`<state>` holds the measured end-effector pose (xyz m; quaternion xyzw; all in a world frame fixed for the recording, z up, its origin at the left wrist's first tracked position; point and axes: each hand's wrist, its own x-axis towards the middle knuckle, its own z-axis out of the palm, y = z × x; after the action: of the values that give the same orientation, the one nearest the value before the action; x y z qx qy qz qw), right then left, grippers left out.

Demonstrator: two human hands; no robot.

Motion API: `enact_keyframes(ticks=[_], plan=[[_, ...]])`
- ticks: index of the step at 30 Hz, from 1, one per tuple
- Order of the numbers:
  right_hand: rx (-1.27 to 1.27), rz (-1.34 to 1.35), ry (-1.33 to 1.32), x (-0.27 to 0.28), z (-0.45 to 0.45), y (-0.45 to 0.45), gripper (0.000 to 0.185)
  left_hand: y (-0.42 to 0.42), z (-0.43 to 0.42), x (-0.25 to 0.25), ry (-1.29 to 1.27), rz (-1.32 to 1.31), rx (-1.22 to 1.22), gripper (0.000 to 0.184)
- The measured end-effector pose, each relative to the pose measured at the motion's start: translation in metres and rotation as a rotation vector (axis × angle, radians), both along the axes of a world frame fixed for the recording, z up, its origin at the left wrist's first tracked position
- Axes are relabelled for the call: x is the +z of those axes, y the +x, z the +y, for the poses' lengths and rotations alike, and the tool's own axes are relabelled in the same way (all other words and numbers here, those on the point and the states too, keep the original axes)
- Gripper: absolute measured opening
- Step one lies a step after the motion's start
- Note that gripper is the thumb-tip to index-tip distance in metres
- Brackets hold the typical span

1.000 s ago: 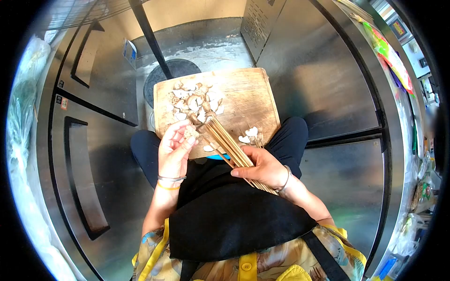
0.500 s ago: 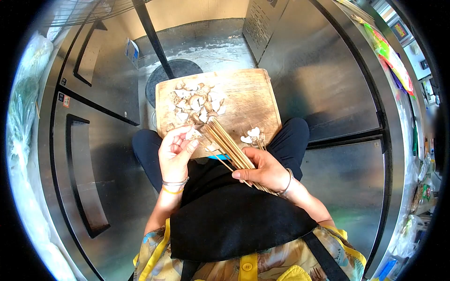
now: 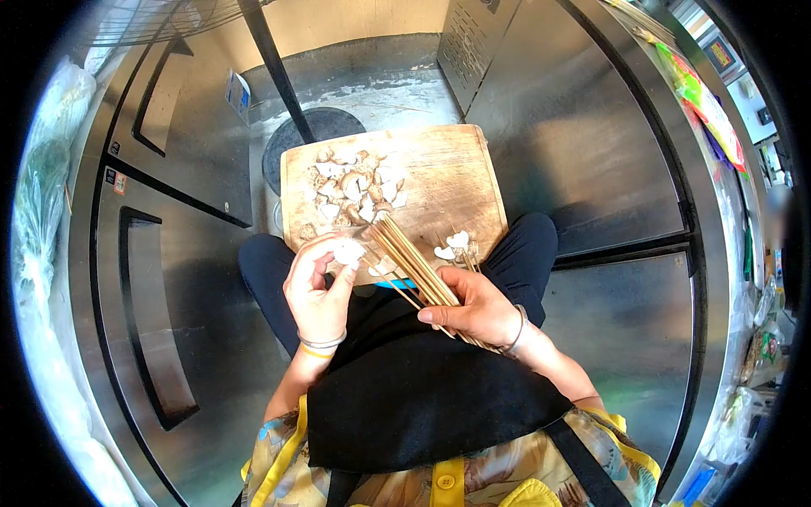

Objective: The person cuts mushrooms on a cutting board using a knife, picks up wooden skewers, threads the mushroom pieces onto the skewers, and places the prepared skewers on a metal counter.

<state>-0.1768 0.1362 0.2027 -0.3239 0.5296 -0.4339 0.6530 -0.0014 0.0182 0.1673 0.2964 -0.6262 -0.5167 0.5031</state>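
Between the thumb and fingers of my left hand (image 3: 319,283) is a mushroom piece (image 3: 347,251), its white side showing. My right hand (image 3: 473,306) is wrapped round a bundle of thin wooden skewers (image 3: 411,260) that points up and left. One skewer (image 3: 394,280) stands apart from the bundle, its upper end close to the mushroom piece. Beyond my hands, a heap of cut mushrooms (image 3: 352,186) lies on the left half of a wooden board (image 3: 439,169). Near the board's right front corner are mushroom pieces on skewers (image 3: 458,242).
Steel cabinets stand on both sides, at the left (image 3: 186,287) and the right (image 3: 625,313). Behind the board are a round dark object (image 3: 283,148) and a black pole (image 3: 274,63). Plastic bags (image 3: 51,253) line the far left edge.
My left hand has turned the mushroom piece from its brown side to its white side and shifted slightly. My right hand still holds the bundle, almost unmoved.
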Motion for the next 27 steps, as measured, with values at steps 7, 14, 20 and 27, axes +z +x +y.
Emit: enact_keyframes(ticks=[7, 14, 20, 27], plan=[[0.018, 0.035, 0.004, 0.001, 0.000, 0.001, 0.025, 0.000, 0.003, 0.000, -0.191, -0.132, 0.011, 0.028], [0.023, 0.040, 0.002, 0.002, 0.000, 0.001, 0.024, -0.006, 0.010, 0.000, -0.168, -0.143, -0.017, 0.024], [-0.019, 0.075, -0.070, -0.005, -0.003, -0.002, 0.024, -0.011, 0.017, 0.000, -0.145, -0.191, -0.090, 0.024], [-0.109, 0.369, -0.207, -0.005, -0.002, -0.011, 0.030, -0.012, 0.003, -0.018, -0.047, -0.295, -0.287, 0.021]])
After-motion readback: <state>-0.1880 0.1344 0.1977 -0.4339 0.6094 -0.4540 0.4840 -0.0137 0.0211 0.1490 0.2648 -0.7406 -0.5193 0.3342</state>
